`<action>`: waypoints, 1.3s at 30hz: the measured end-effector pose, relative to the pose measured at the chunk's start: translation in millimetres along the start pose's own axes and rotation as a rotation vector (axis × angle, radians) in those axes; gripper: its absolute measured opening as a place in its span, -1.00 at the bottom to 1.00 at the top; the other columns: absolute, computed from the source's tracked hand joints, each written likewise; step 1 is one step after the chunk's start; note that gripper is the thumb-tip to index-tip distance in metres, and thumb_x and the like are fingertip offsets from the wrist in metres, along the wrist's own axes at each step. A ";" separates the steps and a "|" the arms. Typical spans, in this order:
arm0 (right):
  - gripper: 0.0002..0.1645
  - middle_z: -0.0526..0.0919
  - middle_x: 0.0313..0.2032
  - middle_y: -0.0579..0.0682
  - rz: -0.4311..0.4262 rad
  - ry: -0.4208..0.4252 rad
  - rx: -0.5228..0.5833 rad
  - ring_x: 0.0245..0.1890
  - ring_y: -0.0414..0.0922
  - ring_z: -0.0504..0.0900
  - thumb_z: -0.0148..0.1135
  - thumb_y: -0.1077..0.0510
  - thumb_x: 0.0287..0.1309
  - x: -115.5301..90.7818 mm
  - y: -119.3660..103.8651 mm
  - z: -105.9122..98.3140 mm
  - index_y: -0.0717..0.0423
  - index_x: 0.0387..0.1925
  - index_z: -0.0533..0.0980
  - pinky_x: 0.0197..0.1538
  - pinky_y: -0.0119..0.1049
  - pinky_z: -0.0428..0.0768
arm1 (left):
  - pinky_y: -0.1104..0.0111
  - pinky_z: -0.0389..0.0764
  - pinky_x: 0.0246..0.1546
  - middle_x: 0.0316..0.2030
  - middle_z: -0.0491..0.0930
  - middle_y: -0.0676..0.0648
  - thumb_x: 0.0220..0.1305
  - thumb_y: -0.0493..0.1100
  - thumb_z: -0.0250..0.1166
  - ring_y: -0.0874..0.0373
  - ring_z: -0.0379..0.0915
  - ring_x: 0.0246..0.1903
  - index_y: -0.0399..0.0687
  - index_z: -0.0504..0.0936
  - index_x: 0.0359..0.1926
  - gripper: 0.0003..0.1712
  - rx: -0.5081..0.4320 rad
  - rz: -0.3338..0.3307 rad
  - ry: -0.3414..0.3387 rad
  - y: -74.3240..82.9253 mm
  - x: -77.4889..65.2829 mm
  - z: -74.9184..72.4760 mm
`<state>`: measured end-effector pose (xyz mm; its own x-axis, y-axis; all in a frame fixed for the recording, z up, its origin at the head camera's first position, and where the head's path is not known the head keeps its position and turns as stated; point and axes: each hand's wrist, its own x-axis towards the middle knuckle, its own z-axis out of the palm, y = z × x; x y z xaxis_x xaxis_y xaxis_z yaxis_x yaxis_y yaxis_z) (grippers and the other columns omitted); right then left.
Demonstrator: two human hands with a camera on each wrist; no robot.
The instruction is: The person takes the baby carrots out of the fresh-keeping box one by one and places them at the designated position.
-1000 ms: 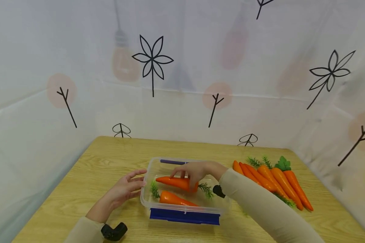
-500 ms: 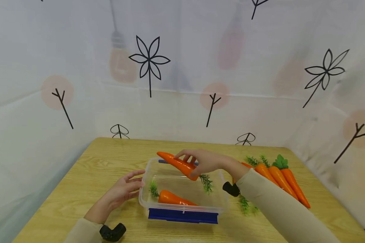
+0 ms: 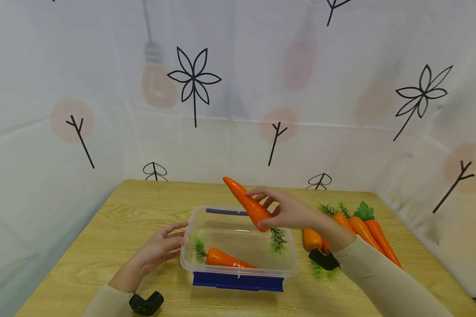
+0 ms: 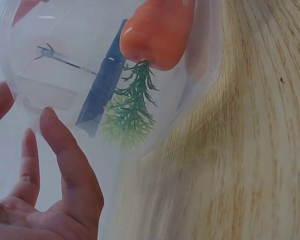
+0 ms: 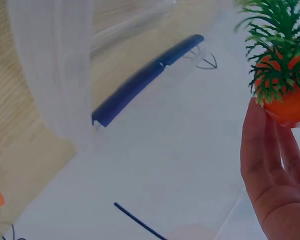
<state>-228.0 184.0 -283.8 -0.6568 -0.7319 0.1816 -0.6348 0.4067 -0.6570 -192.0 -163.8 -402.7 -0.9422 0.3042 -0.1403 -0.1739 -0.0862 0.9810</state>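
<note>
An orange carrot (image 3: 246,203) with green leaves hangs tilted above the clear plastic box, its tip up and to the left. My right hand (image 3: 291,211) grips it near its thick end; the right wrist view has its leafy top (image 5: 277,65) at the right edge, above the fingers. Inside the box (image 3: 242,273), a second carrot (image 3: 226,258) lies along the front wall, its leaves to the left. At the box's left wall, my left hand (image 3: 160,246) touches the rim with loosely spread fingers. Close by in the left wrist view, that second carrot (image 4: 157,35) shows through the plastic.
Several more carrots (image 3: 365,231) lie on the wooden table (image 3: 150,200) to the right of the box, partly behind my right forearm. Blue latches (image 3: 238,281) run along the box's front and back. A patterned white cloth (image 3: 238,149) encloses the table's back and sides.
My right hand has lifted the carrot out of the box, up and to the right, tipping it steeper. The left hand stays at the box's left wall.
</note>
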 end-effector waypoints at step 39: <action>-0.27 0.46 -0.02 0.07 0.159 0.385 -0.064 -0.15 -0.19 0.49 0.39 0.18 0.01 -104.2 41.1 -16.7 0.02 0.24 0.32 -0.23 -0.29 0.57 | 0.34 0.53 -0.22 0.21 0.28 -0.28 0.23 -0.21 0.26 0.09 0.48 -0.11 -0.20 0.16 0.34 -0.28 0.005 -0.004 0.003 0.3 0.1 -0.1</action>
<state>-192.5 286.1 -317.6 -0.8449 -0.4046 0.3500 -0.5295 0.5397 -0.6544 -192.2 -163.9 -402.4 -0.9422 0.3021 -0.1451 -0.1768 -0.0804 0.9810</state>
